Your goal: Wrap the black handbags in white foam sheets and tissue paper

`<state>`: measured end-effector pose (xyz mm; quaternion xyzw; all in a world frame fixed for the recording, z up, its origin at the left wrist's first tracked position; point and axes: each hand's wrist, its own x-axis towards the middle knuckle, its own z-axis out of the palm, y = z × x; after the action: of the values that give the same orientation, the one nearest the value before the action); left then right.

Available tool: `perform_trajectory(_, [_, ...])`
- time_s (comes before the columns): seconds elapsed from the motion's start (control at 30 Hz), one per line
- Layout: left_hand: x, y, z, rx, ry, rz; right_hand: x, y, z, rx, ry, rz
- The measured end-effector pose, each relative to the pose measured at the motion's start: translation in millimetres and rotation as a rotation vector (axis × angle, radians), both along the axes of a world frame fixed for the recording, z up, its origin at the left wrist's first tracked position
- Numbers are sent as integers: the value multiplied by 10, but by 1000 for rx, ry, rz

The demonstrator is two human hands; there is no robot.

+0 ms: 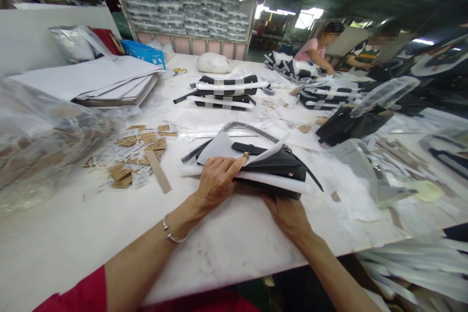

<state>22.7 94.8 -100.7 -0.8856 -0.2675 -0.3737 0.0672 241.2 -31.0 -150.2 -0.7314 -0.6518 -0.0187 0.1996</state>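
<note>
On the white table in front of me lies a black handbag [278,163] with a gold clasp, its handle wrapped in clear plastic. White paper [218,148] rests on the bag, and a white foam strip [272,181] runs along its near side. My left hand [218,178] is closed over the bag's near left edge, thumb and forefinger by the clasp. Beneath the near edge, my right hand [287,212] reaches under the bag; its fingers are hidden there. The bag's front lower edge looks slightly raised.
Tan paper tags [141,148] are scattered at left near a plastic-wrapped bundle [44,131]. Wrapped black bags [224,90] are stacked beyond the handbag. A plastic-covered bag [354,122] stands at right. Two people work at the far right. White sheets [91,78] are piled back left.
</note>
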Motion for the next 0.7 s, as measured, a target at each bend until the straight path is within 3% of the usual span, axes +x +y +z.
perform_trajectory(0.07, [0,1,-16,-7,18,-6,-220,-100,53,-40,-83,103])
perform_trajectory(0.2, [-7,5,-38,-17,43,-7,-614,-333,120,71,-111,251])
perform_trajectory(0.33, [-15,0,-26,-24,45,13,-765,-543,95,143,-40,386])
perform_trajectory(0.4, [-17,-6,-20,-28,49,20,-738,-611,42,174,-25,347])
perform_trajectory(0.57, [-27,-11,-15,-49,56,23,-534,-636,-80,174,-35,81])
perform_trajectory(0.7, [-37,2,-21,-37,62,4,-288,-502,-6,-2,27,111])
